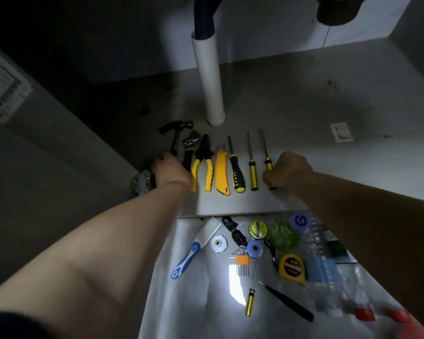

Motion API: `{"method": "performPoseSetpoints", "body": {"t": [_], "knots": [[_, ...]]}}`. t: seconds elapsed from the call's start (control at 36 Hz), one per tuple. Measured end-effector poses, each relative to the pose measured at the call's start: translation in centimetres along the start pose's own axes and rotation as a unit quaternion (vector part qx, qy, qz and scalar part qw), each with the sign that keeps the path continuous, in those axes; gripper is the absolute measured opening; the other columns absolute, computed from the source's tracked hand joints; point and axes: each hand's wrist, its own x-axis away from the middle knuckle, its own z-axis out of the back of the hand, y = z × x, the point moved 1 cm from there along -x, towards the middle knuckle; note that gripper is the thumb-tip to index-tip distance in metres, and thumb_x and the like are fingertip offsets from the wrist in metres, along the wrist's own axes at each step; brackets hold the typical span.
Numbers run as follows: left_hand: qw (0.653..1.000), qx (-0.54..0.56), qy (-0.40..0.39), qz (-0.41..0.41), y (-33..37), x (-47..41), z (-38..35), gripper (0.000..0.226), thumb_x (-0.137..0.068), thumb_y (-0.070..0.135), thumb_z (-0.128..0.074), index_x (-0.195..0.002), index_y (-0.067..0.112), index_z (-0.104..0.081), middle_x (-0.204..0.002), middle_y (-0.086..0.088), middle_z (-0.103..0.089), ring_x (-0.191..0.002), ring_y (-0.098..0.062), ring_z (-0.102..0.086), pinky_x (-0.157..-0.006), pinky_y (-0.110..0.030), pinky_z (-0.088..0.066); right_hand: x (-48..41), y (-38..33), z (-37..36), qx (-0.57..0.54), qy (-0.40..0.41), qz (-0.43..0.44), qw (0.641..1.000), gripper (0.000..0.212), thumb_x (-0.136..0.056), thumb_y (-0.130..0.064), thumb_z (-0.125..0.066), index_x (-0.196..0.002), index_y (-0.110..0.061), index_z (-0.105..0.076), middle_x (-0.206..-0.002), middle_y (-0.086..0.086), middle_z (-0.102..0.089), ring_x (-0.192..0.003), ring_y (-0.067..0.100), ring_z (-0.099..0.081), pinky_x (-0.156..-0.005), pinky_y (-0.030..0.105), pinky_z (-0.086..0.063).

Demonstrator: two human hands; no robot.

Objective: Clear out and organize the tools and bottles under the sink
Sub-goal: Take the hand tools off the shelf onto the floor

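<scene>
On the grey cabinet floor (291, 99) under the sink, seven tools lie in one row, handles toward the person: a black hammer (175, 133), a black wrench (189, 149), yellow-handled pliers (202, 160), a flat yellow utility knife (222, 172), and three screwdrivers with black-and-yellow striped handles (236, 174), (253, 172), (267, 163). The left hand (169, 171) is closed over the hammer's handle end. The right hand (288, 171) is curled into a loose fist around the handle of the rightmost screwdriver. Behind the row a smooth white round pipe (209, 79) rises from the floor. In front, on the pale floor outside, lie a blue-and-white scraper (194, 250), an orange-held hex key set (241, 261), one more yellow screwdriver (250, 299), two yellow tape measures (258, 228), (293, 267) and clear plastic bottles (311, 243), their count blurred.
</scene>
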Motion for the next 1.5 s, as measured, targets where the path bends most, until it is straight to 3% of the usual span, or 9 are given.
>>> {"method": "performPoseSetpoints", "body": {"t": [0.22, 0.36, 0.44, 0.64, 0.72, 0.86, 1.11, 1.22, 1.5], "knots": [[1.000, -0.008, 0.003, 0.014, 0.8, -0.8, -0.4, 0.034, -0.089, 0.014, -0.063, -0.121, 0.002, -0.060, -0.127, -0.025, -0.060, -0.124, -0.043, -0.053, -0.103, -0.046, -0.049, 0.5, 1.1, 2.0, -0.100, 0.031, 0.040, 0.994, 0.022, -0.085, -0.031, -0.070, -0.074, -0.011, -0.065, -0.071, 0.005, -0.059, -0.076, 0.022, -0.060, -0.067, 0.026, -0.043], [0.998, 0.048, 0.041, -0.026, 0.9, 2.6, 0.2, 0.037, -0.086, 0.007, -0.062, -0.121, -0.003, -0.056, -0.131, -0.029, -0.050, -0.124, -0.046, -0.044, -0.104, -0.045, -0.038, 3.9, 0.3, 4.5, -0.207, 0.074, 0.111, 0.969, 0.018, -0.082, -0.017, -0.065, -0.075, -0.001, -0.062, -0.069, 0.010, -0.056, -0.066, 0.021, -0.053, -0.064, 0.030, -0.043], [0.989, 0.113, 0.062, -0.076, 0.5, 6.6, 0.9, 0.038, -0.087, 0.001, -0.056, -0.125, -0.006, -0.053, -0.131, -0.032, -0.044, -0.124, -0.048, -0.041, -0.105, -0.041, -0.031, 7.1, -0.1, 5.1, -0.244, 0.072, 0.131, 0.958, 0.008, -0.082, -0.017, -0.067, -0.078, -0.013, -0.061, -0.068, 0.001, -0.061, -0.066, 0.018, -0.059, -0.065, 0.029, -0.048], [0.961, 0.208, 0.047, -0.177, -4.6, 17.0, 1.0, 0.031, -0.100, 0.012, -0.055, -0.131, 0.011, -0.060, -0.116, -0.007, -0.050, -0.113, -0.020, -0.047, -0.099, -0.017, -0.031, 15.5, 2.8, 2.1, -0.258, 0.024, 0.155, 0.953, 0.013, -0.082, -0.017, -0.068, -0.080, -0.022, -0.056, -0.054, -0.014, -0.058, -0.048, -0.001, -0.051, -0.052, 0.021, -0.043], [0.961, 0.206, 0.028, -0.182, -8.8, 21.4, 0.4, 0.024, -0.101, 0.022, -0.058, -0.123, 0.019, -0.064, -0.105, 0.006, -0.046, -0.095, -0.003, -0.043, -0.092, -0.020, -0.037, 18.1, 4.6, 0.2, -0.234, 0.003, 0.140, 0.962, 0.013, -0.081, -0.018, -0.067, -0.079, -0.022, -0.055, -0.060, -0.007, -0.056, -0.055, 0.009, -0.051, -0.059, 0.030, -0.049], [0.968, 0.161, -0.019, -0.194, -15.5, 26.2, -1.1, 0.016, -0.099, 0.020, -0.059, -0.114, 0.016, -0.063, -0.107, 0.002, -0.050, -0.097, -0.014, -0.052, -0.086, -0.026, -0.041, 21.9, 8.0, -3.0, -0.185, -0.039, 0.112, 0.975, 0.017, -0.079, -0.014, -0.069, -0.076, -0.014, -0.052, -0.063, 0.001, -0.057, -0.061, 0.025, -0.060, -0.068, 0.050, -0.058], [0.986, 0.063, -0.119, -0.097, -21.3, 26.9, -4.5, 0.010, -0.096, 0.009, -0.064, -0.104, 0.003, -0.066, -0.096, -0.013, -0.051, -0.094, -0.036, -0.053, -0.082, -0.038, -0.039, 24.5, 14.6, -8.0, -0.090, -0.155, 0.063, 0.982, 0.018, -0.079, -0.019, -0.072, -0.082, -0.016, -0.055, -0.073, 0.004, -0.066, -0.055, 0.020, -0.067, -0.051, 0.040, -0.058], [0.985, 0.045, -0.143, -0.089, -21.4, 26.3, -5.2, 0.015, -0.096, 0.012, -0.065, -0.107, 0.003, -0.066, -0.099, -0.015, -0.054, -0.096, -0.035, -0.055, -0.086, -0.039, -0.042, 24.9, 16.5, -9.4, -0.031, -0.183, 0.046, 0.982, 0.016, -0.081, -0.027, -0.070, -0.086, -0.019, -0.057, -0.081, 0.000, -0.066, -0.074, 0.022, -0.067, -0.071, 0.045, -0.059], [0.976, 0.073, -0.184, -0.094, -18.9, 26.2, -5.8, 0.025, -0.094, 0.005, -0.062, -0.118, 0.005, -0.060, -0.108, -0.016, -0.058, -0.105, -0.033, -0.054, -0.095, -0.043, -0.045, 25.7, 20.1, -10.1, 0.052, -0.202, -0.011, 0.978, 0.016, -0.089, -0.031, -0.064, -0.100, -0.023, -0.055, -0.098, 0.001, -0.064, -0.086, 0.020, -0.063, -0.079, 0.038, -0.058]]}}
